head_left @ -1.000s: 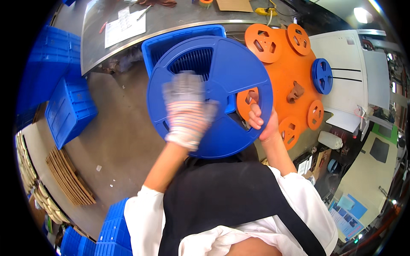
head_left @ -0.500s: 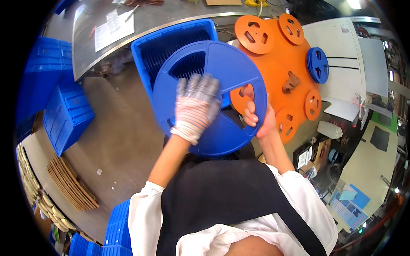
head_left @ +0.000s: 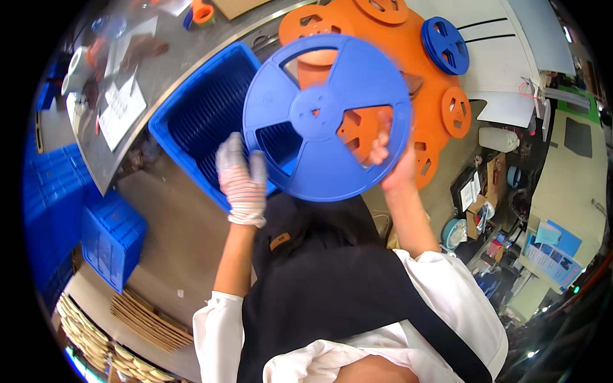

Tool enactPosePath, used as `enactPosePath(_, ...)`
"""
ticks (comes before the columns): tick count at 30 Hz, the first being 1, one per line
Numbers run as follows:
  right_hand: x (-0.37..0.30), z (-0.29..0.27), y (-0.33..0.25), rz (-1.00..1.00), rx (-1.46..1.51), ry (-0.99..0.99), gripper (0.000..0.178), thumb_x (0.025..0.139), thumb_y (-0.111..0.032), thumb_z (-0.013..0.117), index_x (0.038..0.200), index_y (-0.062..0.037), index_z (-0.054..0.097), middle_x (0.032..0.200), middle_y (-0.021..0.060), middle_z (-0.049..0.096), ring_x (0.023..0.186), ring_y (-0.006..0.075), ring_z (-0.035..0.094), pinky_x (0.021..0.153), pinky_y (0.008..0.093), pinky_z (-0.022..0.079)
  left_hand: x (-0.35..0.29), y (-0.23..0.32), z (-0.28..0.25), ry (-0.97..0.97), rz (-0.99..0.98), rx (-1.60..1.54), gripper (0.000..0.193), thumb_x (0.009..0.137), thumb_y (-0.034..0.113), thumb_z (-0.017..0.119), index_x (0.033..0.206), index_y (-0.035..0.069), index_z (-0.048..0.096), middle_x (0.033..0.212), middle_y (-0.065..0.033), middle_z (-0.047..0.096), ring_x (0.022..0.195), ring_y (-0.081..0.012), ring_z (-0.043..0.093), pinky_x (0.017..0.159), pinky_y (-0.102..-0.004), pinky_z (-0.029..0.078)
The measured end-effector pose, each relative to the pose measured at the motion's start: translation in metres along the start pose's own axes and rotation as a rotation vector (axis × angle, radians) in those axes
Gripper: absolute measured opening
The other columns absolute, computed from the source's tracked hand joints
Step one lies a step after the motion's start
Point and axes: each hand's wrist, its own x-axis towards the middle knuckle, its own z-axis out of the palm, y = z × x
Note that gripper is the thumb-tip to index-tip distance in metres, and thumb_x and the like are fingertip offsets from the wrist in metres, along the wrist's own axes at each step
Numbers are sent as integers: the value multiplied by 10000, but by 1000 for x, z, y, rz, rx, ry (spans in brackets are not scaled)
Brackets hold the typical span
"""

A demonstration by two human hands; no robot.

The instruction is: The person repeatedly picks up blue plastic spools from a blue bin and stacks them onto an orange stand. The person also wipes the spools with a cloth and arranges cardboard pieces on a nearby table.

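A large blue reel disc (head_left: 313,163) with wide cut-outs is held up in front of me, its flat face toward me. My right hand (head_left: 396,159) grips its right edge, with fingers curled through a cut-out. At its lower left edge is my left hand (head_left: 239,179), in a striped grey and white glove. Its fingers are stretched and the thumb stands apart; whether it touches the rim, I cannot tell. Behind that hand stands a blue crate (head_left: 195,84) with a row of blue discs inside, partly hidden by the held reel.
An orange lobed table (head_left: 373,38) bears orange discs and a stack of blue discs (head_left: 445,46). A metal bench (head_left: 166,70) with papers and tape runs along the far left. Blue bins (head_left: 113,236) and flat cardboard (head_left: 150,319) stand at left; a pale table (head_left: 568,172) is right.
My left hand has left the disc's face and moved to its left edge. The disc has shifted up and slightly right and turned, still in my right hand. The view has swung round.
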Motion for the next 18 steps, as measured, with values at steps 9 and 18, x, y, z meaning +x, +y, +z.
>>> enactPosePath(9, 41, 1, -39, -297, -1152, -715, 653, 990, -521, 428, 1392, -7, 451, 1338, 151, 505, 1221, 279, 512, 1040, 373, 392, 4, 100, 140, -437, -1005, -1302, 509, 994, 422, 424, 1288, 15, 504, 1170, -138, 601, 1100, -258, 567, 989, -404, 440)
enactPosePath(18, 309, -315, -246, -340, -1650, 594, 738, 926, -279, 599, 1510, -43, 215, 1534, 240, 259, 1378, 406, 334, 1115, 483, 315, 7, 128, 212, -542, -1282, -1835, 728, 877, 568, 553, 1292, -26, 489, 1190, -191, 589, 1148, -343, 542, 1097, -453, 338)
